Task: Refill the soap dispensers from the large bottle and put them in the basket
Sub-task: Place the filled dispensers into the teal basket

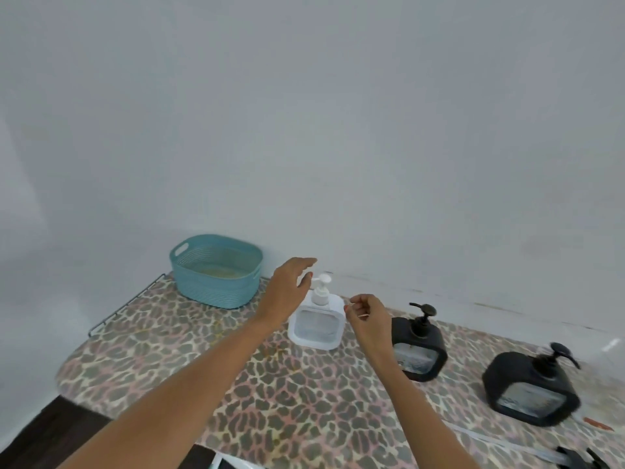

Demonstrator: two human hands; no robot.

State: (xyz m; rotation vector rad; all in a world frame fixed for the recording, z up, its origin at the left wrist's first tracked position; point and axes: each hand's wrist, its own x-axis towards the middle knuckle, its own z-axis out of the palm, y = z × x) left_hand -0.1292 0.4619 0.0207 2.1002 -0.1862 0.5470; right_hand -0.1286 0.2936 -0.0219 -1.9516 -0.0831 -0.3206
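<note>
white dispenser (316,324) stands between left hand (287,289) and right hand (367,314).

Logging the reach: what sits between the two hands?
The white dispenser stands between the left hand and the right hand, seen in the head view.

Cropped by bottom edge: black pump part (580,459), white object (227,462). Motion-blurred: rightmost black dispenser (531,389). Partly hidden behind left hand (287,292): white dispenser (316,328).

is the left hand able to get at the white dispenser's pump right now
Probably yes. The left hand hovers open right beside the white dispenser, close to its pump, with nothing between them; the right hand sits on the other side.
</note>
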